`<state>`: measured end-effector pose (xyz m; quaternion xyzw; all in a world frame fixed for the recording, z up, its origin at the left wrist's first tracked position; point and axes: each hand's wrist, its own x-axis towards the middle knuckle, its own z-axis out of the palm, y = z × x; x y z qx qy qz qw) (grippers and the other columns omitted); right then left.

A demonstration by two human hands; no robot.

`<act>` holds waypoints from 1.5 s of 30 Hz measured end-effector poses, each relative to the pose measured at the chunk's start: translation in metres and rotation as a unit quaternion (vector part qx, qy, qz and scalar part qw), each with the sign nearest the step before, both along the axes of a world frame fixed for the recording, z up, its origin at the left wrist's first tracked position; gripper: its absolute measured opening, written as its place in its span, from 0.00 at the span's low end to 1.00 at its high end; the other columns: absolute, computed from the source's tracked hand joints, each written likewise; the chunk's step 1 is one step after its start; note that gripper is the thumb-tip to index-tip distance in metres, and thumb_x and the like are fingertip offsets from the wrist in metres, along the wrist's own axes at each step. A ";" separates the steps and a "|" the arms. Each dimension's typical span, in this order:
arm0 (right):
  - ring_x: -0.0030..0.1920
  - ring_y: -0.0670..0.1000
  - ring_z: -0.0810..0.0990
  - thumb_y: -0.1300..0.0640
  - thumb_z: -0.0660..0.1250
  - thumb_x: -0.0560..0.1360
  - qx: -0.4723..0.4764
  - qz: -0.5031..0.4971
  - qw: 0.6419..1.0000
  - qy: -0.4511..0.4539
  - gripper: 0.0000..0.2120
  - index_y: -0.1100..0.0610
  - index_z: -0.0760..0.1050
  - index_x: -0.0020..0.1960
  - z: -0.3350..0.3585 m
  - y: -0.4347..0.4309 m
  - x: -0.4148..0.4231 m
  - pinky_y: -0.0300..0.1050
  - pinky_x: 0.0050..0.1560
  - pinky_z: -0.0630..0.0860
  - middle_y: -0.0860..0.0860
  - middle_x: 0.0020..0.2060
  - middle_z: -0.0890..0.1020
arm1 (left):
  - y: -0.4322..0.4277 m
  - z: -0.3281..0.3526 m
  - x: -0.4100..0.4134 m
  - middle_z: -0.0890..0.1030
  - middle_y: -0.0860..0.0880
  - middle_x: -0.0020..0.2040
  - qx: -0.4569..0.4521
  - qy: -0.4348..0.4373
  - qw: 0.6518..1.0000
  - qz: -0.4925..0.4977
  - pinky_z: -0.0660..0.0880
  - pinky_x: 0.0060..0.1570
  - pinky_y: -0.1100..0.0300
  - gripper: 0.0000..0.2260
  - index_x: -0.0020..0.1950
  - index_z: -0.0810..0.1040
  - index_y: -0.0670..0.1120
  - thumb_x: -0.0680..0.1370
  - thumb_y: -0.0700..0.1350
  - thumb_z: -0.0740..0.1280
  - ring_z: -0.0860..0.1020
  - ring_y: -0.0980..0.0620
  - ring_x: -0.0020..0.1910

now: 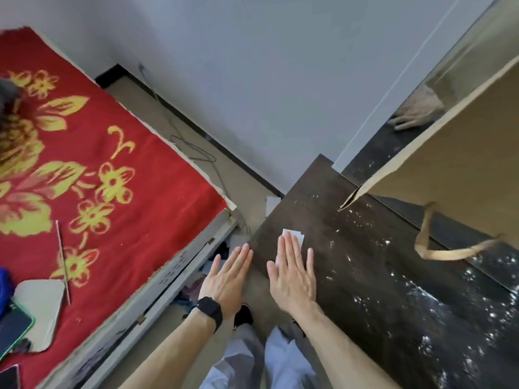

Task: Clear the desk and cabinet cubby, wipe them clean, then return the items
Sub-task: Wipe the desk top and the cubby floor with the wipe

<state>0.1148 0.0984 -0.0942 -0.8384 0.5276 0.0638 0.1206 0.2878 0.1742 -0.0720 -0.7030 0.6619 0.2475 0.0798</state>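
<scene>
While the right hand (292, 273) is pressed flat on the dark desk (351, 276), fingers spread and straight, a white tissue (295, 236) is pinned under the fingertips, its far edge showing just beyond them near the desk's left corner. Nothing is gripped there; the palm is simply laid down on the paper. The left hand (227, 279) is held open too, fingers extended, empty, hovering just off the desk's left edge over the floor, with a black watch (209, 311) worn at the wrist. White specks and dust are scattered across the desk to the right of the tissue. Farther right, a brown paper bag (449, 169) is seen standing on the desk, one handle loop drooping toward the surface. To the left, a bed is covered by a red blanket (98, 169) with yellow flowers, and a phone (14, 331) with a green edge is seen lying on it at the frame's lower left.
</scene>
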 end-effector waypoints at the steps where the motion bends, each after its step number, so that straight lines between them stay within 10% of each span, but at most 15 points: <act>1: 0.81 0.51 0.45 0.42 0.42 0.83 -0.006 -0.031 0.999 0.006 0.31 0.58 0.47 0.81 0.002 -0.002 -0.021 0.60 0.78 0.46 0.52 0.81 0.47 | -0.002 0.006 -0.001 0.32 0.53 0.78 0.015 -0.004 1.000 -0.012 0.43 0.78 0.43 0.40 0.77 0.32 0.49 0.76 0.39 0.58 0.37 0.51 0.79; 12: 0.78 0.47 0.32 0.42 0.38 0.84 0.017 0.089 0.995 -0.040 0.30 0.56 0.42 0.81 0.009 -0.033 0.044 0.60 0.77 0.34 0.49 0.80 0.39 | -0.010 0.018 0.003 0.33 0.53 0.76 0.005 -0.055 0.997 -0.058 0.37 0.73 0.52 0.39 0.76 0.32 0.50 0.77 0.46 0.59 0.39 0.50 0.79; 20: 0.81 0.53 0.44 0.43 0.45 0.83 0.003 -0.145 0.989 -0.032 0.32 0.60 0.47 0.81 0.007 -0.021 -0.049 0.60 0.78 0.43 0.54 0.81 0.47 | -0.028 0.033 0.005 0.41 0.52 0.81 0.053 -0.060 0.992 -0.099 0.41 0.77 0.54 0.31 0.81 0.41 0.48 0.82 0.46 0.54 0.42 0.53 0.80; 30: 0.81 0.50 0.45 0.44 0.41 0.84 -0.005 0.045 0.997 -0.067 0.30 0.57 0.45 0.81 -0.001 -0.119 0.025 0.58 0.79 0.41 0.52 0.81 0.49 | -0.059 0.022 0.001 0.39 0.53 0.80 0.021 -0.090 0.989 -0.114 0.39 0.75 0.54 0.29 0.81 0.39 0.48 0.82 0.56 0.42 0.42 0.54 0.80; 39: 0.81 0.57 0.44 0.44 0.45 0.83 -0.014 -0.271 0.957 -0.104 0.33 0.65 0.47 0.80 -0.005 -0.123 -0.068 0.56 0.80 0.42 0.61 0.80 0.48 | -0.114 0.022 -0.047 0.44 0.51 0.82 -0.006 -0.053 0.990 -0.129 0.47 0.78 0.48 0.27 0.81 0.46 0.46 0.84 0.54 0.49 0.45 0.52 0.80; 45: 0.80 0.57 0.51 0.44 0.47 0.83 -0.058 -0.217 0.971 -0.078 0.33 0.66 0.53 0.79 -0.007 -0.079 -0.093 0.58 0.79 0.49 0.61 0.79 0.55 | -0.129 0.007 -0.069 0.44 0.49 0.82 -0.020 -0.008 0.997 -0.075 0.51 0.78 0.49 0.28 0.81 0.46 0.46 0.84 0.52 0.51 0.45 0.49 0.80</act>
